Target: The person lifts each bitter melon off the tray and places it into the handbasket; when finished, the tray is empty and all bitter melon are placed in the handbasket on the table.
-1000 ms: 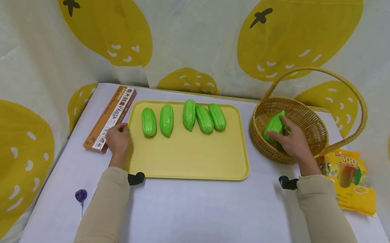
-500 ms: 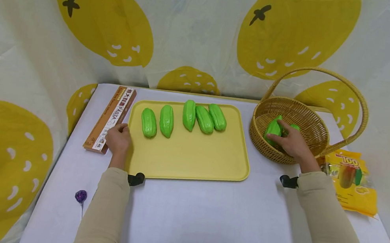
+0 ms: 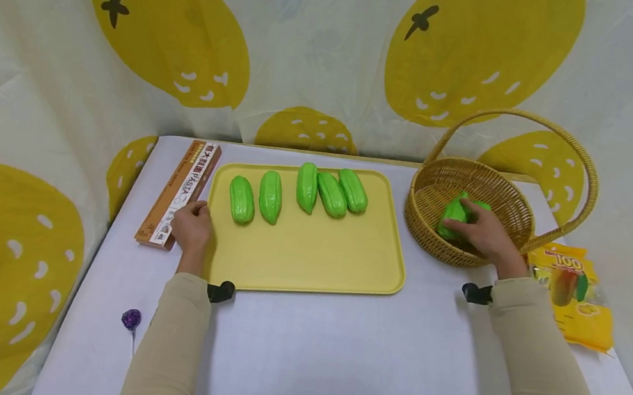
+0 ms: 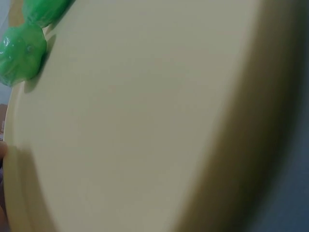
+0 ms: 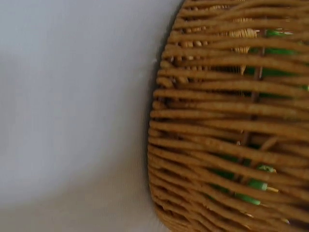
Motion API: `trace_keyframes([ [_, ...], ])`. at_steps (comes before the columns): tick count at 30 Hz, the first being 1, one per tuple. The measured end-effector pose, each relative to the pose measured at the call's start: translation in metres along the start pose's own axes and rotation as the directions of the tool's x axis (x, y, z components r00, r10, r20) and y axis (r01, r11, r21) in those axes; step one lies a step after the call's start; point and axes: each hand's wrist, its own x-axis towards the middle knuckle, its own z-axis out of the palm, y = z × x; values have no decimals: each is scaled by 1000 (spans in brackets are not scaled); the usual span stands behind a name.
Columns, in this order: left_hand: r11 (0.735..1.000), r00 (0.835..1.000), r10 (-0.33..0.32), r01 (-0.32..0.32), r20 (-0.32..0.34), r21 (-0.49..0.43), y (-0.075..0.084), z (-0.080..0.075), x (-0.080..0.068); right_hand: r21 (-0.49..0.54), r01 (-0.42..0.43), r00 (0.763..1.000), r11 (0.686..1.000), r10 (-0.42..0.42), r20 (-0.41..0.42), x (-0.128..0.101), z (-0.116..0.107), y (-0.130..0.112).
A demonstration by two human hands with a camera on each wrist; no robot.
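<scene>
Several green ridged gourds [image 3: 306, 187] lie in a row on the yellow tray [image 3: 310, 255]; one end of a gourd [image 4: 21, 50] shows in the left wrist view. My left hand [image 3: 192, 226] rests curled at the tray's left edge, beside the pasta box [image 3: 180, 191]. My right hand [image 3: 481, 231] is inside the wicker basket [image 3: 434, 239], its fingers curled over a green gourd [image 3: 454, 211] lying there. In the right wrist view green shows through the basket's weave [image 5: 227, 121].
A yellow candy bag [image 3: 575, 292] lies right of the basket. A purple lollipop [image 3: 131, 318] sits near the table's front left. A lemon-print cloth [image 3: 332, 51] hangs behind. White tabletop [image 3: 333, 367] stretches in front of the tray.
My right hand has lowered the green gourd deeper into the basket and shifted a little right. The left hand has stayed in place.
</scene>
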Motion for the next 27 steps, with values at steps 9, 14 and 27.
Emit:
trace_keyframes([
  [9, 1000, 1000, -1, 2, 9, -26, -1, 1, 0, -25, -67, 997, 997, 68, 26, 2, -6, 3],
  [14, 1000, 1000, 2, -2, 11, -27, -2, 1, 1, -38, -91, 995, 995, 93, 40, 2, -7, 1],
  [27, 1000, 1000, 7, -7, 5, -24, -3, 1, 2, -19, -97, 994, 995, 98, 56, 4, -5, 2],
])
